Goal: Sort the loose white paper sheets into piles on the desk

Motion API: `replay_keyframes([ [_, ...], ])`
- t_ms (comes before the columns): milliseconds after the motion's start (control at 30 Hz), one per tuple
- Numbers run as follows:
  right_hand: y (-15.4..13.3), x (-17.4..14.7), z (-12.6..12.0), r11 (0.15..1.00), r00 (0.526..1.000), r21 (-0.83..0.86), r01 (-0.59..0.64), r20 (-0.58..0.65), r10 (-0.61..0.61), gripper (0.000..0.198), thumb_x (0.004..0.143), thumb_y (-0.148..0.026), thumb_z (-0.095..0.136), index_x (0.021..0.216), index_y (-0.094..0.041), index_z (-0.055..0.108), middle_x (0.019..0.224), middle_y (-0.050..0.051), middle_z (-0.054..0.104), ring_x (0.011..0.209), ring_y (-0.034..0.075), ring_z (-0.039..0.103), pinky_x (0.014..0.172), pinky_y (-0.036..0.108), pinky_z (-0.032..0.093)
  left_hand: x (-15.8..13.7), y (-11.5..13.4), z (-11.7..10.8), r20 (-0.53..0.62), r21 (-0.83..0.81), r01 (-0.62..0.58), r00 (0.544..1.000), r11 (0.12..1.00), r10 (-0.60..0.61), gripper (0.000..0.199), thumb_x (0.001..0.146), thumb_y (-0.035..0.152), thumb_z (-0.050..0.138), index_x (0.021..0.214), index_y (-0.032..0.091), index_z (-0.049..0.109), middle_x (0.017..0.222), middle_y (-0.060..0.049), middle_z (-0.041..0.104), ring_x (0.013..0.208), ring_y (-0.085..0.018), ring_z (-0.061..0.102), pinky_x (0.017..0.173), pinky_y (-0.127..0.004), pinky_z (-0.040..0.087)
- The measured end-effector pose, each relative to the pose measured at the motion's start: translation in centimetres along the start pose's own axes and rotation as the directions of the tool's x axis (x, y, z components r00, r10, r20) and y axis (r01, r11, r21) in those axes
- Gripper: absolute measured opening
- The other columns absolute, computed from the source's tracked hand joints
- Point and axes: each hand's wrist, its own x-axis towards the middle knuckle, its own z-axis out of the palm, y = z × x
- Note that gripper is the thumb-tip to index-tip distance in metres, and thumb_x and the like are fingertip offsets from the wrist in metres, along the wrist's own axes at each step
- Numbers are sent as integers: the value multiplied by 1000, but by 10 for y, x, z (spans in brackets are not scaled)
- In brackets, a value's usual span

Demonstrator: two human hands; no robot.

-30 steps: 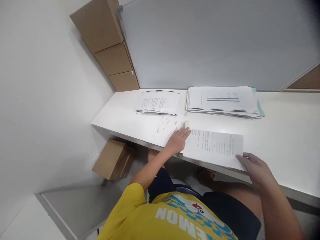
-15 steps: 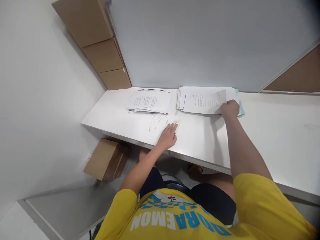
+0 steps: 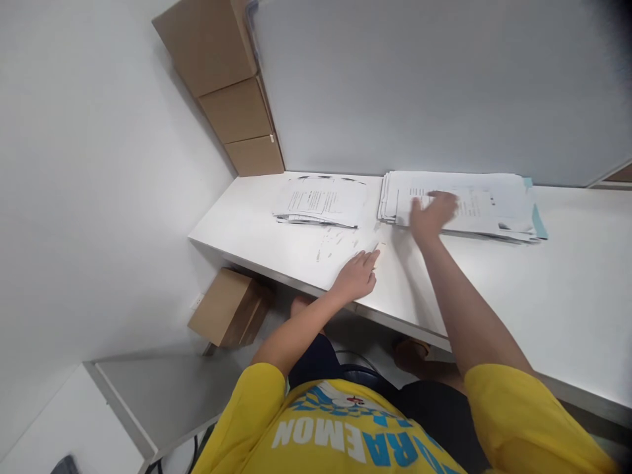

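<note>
My left hand (image 3: 356,273) rests low on the white table, its fingers against a small cream-coloured block (image 3: 380,253) that they partly cover. What the block is I cannot make out. Over the right-hand stack of printed papers (image 3: 474,207), my right hand (image 3: 434,214) is open and slightly blurred, thumb apart from the fingers. It holds no sheet; whether it touches the top page I cannot tell. A second stack of printed papers (image 3: 320,201), with dark marks along its edges, lies to the left. Grey smudges or crumbs (image 3: 336,242) are scattered in front of it.
The white table (image 3: 582,283) runs along a grey panel (image 3: 419,85). Brown boxes (image 3: 254,155) stand at its far left end, and another brown box (image 3: 222,306) sits below the table's edge. A light-blue sheet (image 3: 539,222) sticks out beneath the right stack.
My right hand has let go of the lifted sheet's edge and moved left across the stack. That sheet now lies flat. My left hand stays at the block; the view has turned left.
</note>
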Motion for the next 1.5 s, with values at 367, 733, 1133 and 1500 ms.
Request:
replay_keyframes([
  [367,-108,-55,77,654,555,-171,737,705,-441,51,89,-40,52,135,-17,48,133,20,54,119,34,47,96,48,37,5,-15,7,-79,45,-130,988,991,133,46,86,17,44,131,10,44,127,-17,58,128,-29,48,109,-49,39],
  [733,-68,-59,46,700,591,-127,703,652,-476,33,90,-14,41,90,-16,74,109,16,69,107,31,51,90,42,35,7,-10,2,-77,14,-72,994,997,73,54,85,14,44,138,9,37,129,-18,56,129,-29,45,108,-46,41],
  [1133,-74,-62,51,991,798,134,-9,599,-74,42,90,-40,52,123,-15,58,95,8,72,85,21,64,75,28,45,6,-15,7,-98,4,-88,991,996,88,61,84,15,44,143,9,32,128,-18,57,130,-30,44,108,-47,41],
  [1500,-82,-73,76,995,851,74,-61,526,13,46,82,-34,55,123,-14,54,119,17,58,97,26,60,80,35,47,7,-13,1,-34,19,-66,997,998,66,35,81,13,47,115,11,50,119,-16,57,118,-27,51,102,-43,45],
])
